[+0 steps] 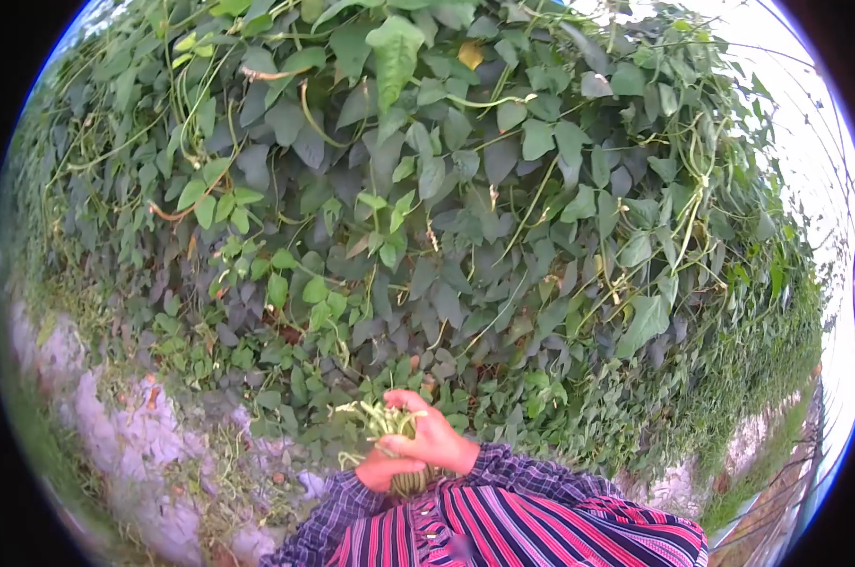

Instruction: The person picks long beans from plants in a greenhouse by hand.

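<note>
Head view takes in a wall of bean vines filling everything from nine o'clock round to three, with pale stony ground at seven o'clock and a striped garment at five. At six o'clock both hands meet: the right hand is curled closed over a bundle of green pods, and the left hand is closed around it just below, touching the right. The pod tips splay out toward eleven o'clock. Holding it well likely means a firm but gentle squeeze near the middle, with tips level, so the thin pods neither slip loose nor snap, and with the bundle held near the body, apart from the leaves
</note>
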Demonstrator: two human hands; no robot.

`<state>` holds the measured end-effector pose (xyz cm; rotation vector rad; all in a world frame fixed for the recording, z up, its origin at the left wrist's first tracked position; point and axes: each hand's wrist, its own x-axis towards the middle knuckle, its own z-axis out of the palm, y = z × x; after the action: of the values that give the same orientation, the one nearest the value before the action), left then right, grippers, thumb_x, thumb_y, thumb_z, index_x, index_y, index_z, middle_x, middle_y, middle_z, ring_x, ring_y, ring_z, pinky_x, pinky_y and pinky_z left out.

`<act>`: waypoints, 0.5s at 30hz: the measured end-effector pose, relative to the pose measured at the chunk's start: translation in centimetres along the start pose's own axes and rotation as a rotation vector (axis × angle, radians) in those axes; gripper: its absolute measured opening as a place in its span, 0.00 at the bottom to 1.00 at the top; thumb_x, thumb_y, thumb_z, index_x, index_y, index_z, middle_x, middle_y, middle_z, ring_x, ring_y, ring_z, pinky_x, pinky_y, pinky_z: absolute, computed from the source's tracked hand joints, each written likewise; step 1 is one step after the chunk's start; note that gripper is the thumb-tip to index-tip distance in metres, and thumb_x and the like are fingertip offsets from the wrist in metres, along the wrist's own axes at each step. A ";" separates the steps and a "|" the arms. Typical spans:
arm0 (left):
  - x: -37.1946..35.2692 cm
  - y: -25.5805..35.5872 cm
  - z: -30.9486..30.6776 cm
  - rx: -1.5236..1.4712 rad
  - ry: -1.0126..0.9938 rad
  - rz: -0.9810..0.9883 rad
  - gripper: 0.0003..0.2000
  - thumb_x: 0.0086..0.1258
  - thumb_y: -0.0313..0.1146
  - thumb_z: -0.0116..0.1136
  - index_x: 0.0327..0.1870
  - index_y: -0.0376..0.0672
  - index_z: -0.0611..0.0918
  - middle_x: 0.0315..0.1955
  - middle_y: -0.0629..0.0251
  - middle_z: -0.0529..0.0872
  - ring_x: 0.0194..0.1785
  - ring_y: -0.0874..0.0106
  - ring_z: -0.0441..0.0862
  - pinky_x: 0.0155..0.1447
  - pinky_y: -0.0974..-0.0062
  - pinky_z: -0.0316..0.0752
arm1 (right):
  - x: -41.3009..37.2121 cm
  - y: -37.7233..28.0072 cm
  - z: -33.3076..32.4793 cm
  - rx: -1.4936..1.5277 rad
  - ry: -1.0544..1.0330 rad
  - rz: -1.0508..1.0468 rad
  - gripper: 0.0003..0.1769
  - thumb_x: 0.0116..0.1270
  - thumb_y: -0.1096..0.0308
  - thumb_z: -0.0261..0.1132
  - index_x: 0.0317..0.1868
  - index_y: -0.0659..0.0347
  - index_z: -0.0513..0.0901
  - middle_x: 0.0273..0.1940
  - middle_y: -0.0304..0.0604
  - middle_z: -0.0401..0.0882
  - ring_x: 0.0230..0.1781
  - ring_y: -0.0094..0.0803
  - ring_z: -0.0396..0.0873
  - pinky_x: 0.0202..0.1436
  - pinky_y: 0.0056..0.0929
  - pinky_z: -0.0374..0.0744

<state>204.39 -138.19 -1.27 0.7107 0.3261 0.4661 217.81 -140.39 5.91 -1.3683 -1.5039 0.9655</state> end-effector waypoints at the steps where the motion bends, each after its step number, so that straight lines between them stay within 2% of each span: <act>1: 0.0 0.2 0.4 0.009 0.011 0.011 0.31 0.51 0.18 0.61 0.59 0.41 0.66 0.48 0.63 0.75 0.52 0.70 0.74 0.54 0.70 0.73 | 0.0 0.4 0.2 0.078 -0.010 0.013 0.35 0.52 0.64 0.67 0.59 0.65 0.62 0.49 0.46 0.68 0.50 0.32 0.69 0.54 0.29 0.70; 2: -0.1 0.7 0.6 0.014 0.038 0.022 0.32 0.50 0.17 0.61 0.59 0.43 0.65 0.48 0.63 0.74 0.52 0.70 0.74 0.53 0.69 0.73 | 0.3 0.8 0.2 0.164 -0.029 0.036 0.35 0.53 0.65 0.66 0.60 0.64 0.61 0.50 0.44 0.67 0.51 0.31 0.68 0.54 0.28 0.69; 3: -0.3 1.3 0.7 0.034 -0.003 0.006 0.35 0.50 0.21 0.62 0.62 0.43 0.61 0.50 0.63 0.74 0.53 0.69 0.73 0.55 0.70 0.71 | 0.4 0.5 0.1 0.253 -0.047 0.107 0.36 0.55 0.68 0.65 0.61 0.64 0.58 0.47 0.43 0.66 0.48 0.29 0.68 0.52 0.27 0.70; 4: -0.8 2.1 1.1 0.037 -0.012 0.023 0.33 0.50 0.24 0.63 0.60 0.42 0.63 0.46 0.62 0.76 0.49 0.69 0.76 0.52 0.71 0.73 | 0.4 0.7 0.3 0.391 -0.064 0.126 0.36 0.56 0.66 0.65 0.62 0.65 0.56 0.48 0.43 0.65 0.49 0.29 0.68 0.53 0.26 0.69; 5: -0.8 1.5 -0.1 0.014 -0.099 -0.102 0.31 0.50 0.26 0.64 0.58 0.42 0.65 0.42 0.61 0.78 0.44 0.68 0.78 0.49 0.72 0.74 | 0.3 1.0 0.4 0.374 -0.061 0.109 0.37 0.57 0.64 0.65 0.63 0.64 0.56 0.49 0.42 0.64 0.49 0.29 0.68 0.53 0.25 0.69; 6: -0.8 0.9 -0.3 -0.012 -0.083 -0.039 0.30 0.50 0.28 0.65 0.56 0.41 0.67 0.40 0.60 0.79 0.42 0.68 0.79 0.46 0.72 0.76 | 0.4 1.2 0.5 0.399 -0.080 0.085 0.38 0.58 0.61 0.66 0.63 0.64 0.56 0.49 0.43 0.65 0.50 0.28 0.68 0.54 0.26 0.69; 11: -1.8 1.3 0.2 -0.242 -0.056 0.039 0.33 0.48 0.25 0.65 0.59 0.43 0.64 0.40 0.60 0.78 0.41 0.67 0.80 0.45 0.70 0.78 | 0.6 0.8 1.4 0.411 -0.127 0.099 0.41 0.55 0.61 0.68 0.64 0.60 0.55 0.51 0.44 0.66 0.50 0.30 0.69 0.54 0.27 0.69; 12: -1.9 1.3 0.0 -0.188 -0.075 0.052 0.32 0.48 0.25 0.64 0.58 0.43 0.66 0.39 0.61 0.78 0.39 0.68 0.80 0.44 0.71 0.78 | 0.5 0.8 1.5 0.411 -0.130 0.107 0.42 0.54 0.61 0.69 0.65 0.59 0.55 0.50 0.44 0.66 0.51 0.31 0.69 0.55 0.28 0.69; 15: -2.3 1.5 0.3 -0.100 0.051 0.074 0.29 0.48 0.26 0.65 0.55 0.42 0.68 0.37 0.62 0.78 0.36 0.69 0.80 0.42 0.73 0.77 | 0.7 1.2 1.7 0.422 -0.169 0.082 0.46 0.52 0.58 0.71 0.66 0.58 0.54 0.53 0.46 0.66 0.54 0.33 0.68 0.56 0.29 0.69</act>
<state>202.12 -138.61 0.27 0.6160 0.3228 0.5676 216.57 -139.61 4.32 -1.0696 -1.2756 1.3890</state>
